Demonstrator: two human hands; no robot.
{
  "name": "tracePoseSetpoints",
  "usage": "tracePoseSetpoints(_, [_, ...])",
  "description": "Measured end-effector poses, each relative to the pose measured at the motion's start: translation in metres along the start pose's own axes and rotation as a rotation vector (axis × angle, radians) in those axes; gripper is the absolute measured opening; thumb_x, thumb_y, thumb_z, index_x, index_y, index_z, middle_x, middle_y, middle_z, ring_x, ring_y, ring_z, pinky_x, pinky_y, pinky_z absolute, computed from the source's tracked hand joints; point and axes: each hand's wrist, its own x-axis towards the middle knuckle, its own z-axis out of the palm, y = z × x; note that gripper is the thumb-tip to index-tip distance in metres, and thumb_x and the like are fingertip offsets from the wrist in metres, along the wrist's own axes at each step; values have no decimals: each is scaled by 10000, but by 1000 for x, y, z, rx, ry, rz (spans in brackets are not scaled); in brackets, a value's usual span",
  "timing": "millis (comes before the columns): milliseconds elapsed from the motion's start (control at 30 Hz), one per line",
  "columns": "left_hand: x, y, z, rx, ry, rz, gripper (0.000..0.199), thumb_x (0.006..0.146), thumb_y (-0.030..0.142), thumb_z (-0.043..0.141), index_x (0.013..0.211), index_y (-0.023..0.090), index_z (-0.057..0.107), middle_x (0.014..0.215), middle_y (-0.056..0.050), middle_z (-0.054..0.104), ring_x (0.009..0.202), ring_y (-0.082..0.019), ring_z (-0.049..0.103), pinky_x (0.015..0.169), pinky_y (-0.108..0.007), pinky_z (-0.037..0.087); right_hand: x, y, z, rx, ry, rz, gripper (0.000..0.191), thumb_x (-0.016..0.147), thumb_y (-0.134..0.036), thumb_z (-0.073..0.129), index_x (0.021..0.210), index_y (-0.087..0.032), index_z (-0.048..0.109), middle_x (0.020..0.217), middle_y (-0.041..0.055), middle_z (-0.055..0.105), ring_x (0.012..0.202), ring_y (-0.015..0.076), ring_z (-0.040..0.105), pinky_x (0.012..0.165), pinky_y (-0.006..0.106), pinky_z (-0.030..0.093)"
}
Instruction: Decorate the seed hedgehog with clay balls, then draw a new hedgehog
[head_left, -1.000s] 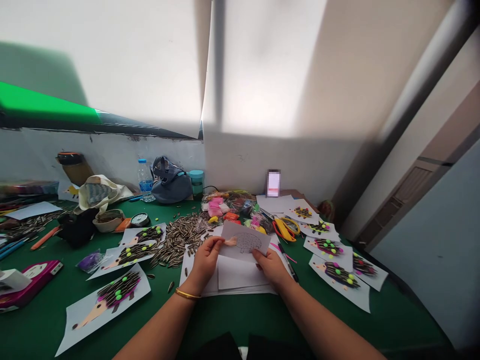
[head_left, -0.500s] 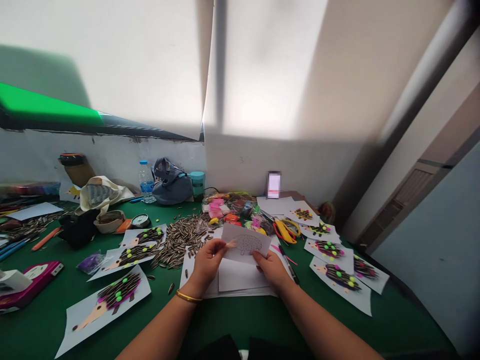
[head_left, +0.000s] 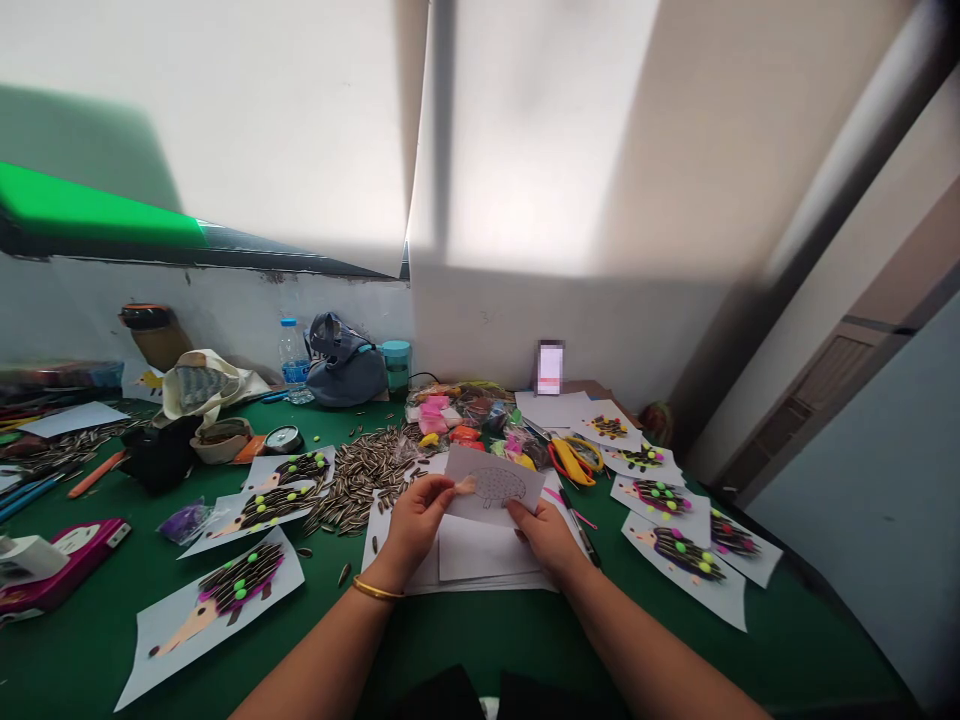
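A white card with a hedgehog outline (head_left: 496, 482) is held up over the table by both hands. My left hand (head_left: 416, 520) pinches its left edge, close to the hedgehog's skin-coloured clay snout. At the lower right corner, my right hand (head_left: 546, 535) grips the card between thumb and fingers. Beneath lies a stack of white paper (head_left: 480, 556). Left of the stack spreads a heap of striped sunflower seeds (head_left: 367, 470). Behind the card are bags of coloured clay (head_left: 457, 415).
Hedgehog pictures with seed spines lie at the left (head_left: 217, 610) and right (head_left: 686, 570). Yellow-handled scissors (head_left: 576, 462) and a black pen (head_left: 585, 535) are right of the card. A phone (head_left: 550, 368), water bottle (head_left: 293, 362) and blue bag (head_left: 345, 370) stand along the wall.
Almost nothing differs. Both hands keep the same hold on the card, and the whole view has shifted very slightly.
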Motion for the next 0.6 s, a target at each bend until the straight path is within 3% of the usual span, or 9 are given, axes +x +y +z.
tracePoseSetpoints(200, [-1,-1,-2,133,-11,64,199,778,355,670,900,200,698,878,-47,707,819,-188,651,762,-297,511,-1,-2,1,-1,8,9,534,672,-619,669,953,-165,665,706,23,619,583,140,469,535,246,361])
tracePoseSetpoints(600, [-3,19,-5,419,-84,143,179,874,357,516,848,217,625,792,-21,658,723,-175,598,669,-275,447,-1,-3,0,9,13,18,547,669,-614,681,994,-173,681,752,32,645,593,141,475,545,250,371])
